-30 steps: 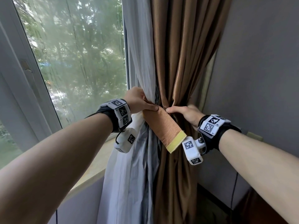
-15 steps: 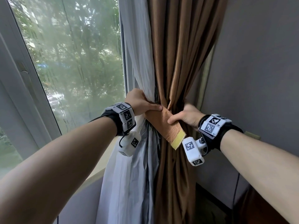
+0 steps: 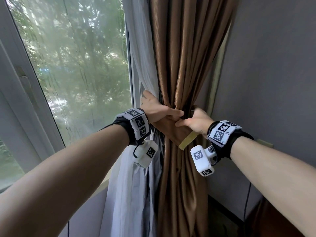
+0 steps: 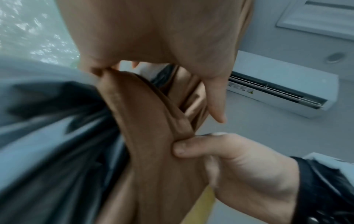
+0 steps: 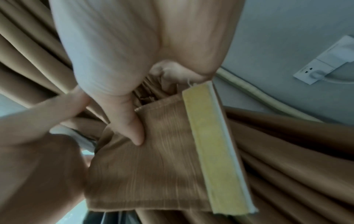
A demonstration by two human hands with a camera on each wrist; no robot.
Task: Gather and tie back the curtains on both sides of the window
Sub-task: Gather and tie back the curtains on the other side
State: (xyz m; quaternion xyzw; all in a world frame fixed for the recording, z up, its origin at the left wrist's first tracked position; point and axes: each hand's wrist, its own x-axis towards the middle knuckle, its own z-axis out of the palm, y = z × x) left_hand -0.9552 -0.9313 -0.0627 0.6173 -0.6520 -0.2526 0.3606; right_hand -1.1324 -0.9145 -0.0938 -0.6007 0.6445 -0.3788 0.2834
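Nearest to me: both forearms reach in at waist height of the bundle. Left hand (image 3: 154, 108) wraps the gathered curtain from the window side, thumb laid across the front, fingers (image 3: 146, 94) round the back, so it grips the bundle. Right hand (image 3: 196, 121) comes in from the wall side, thumb pressing the tie-back band (image 3: 172, 134) onto the folds; in the right wrist view the other fingers curl behind the cloth.

Brown curtain (image 3: 184, 57) is soft, heavy-ish drape with slick-looking pleats, so I'd expect it to slide and spring open if the squeeze relaxes. Best hold is at the pinched waist, where it is now. White sheer (image 3: 135, 194) is bunched in with it on the window side: light, and likely to slip out.

The band is stiffer ribbed fabric; its free end carries a yellow strip (image 3: 187, 140), probably a fastener, hanging loose towards the right wrist.

Room: window frame (image 3: 135, 86) close on the left, grey wall (image 3: 273, 82) close on the right, with a wall socket (image 5: 325, 63) and cable (image 3: 246, 202) there. Tight behind the bundle.
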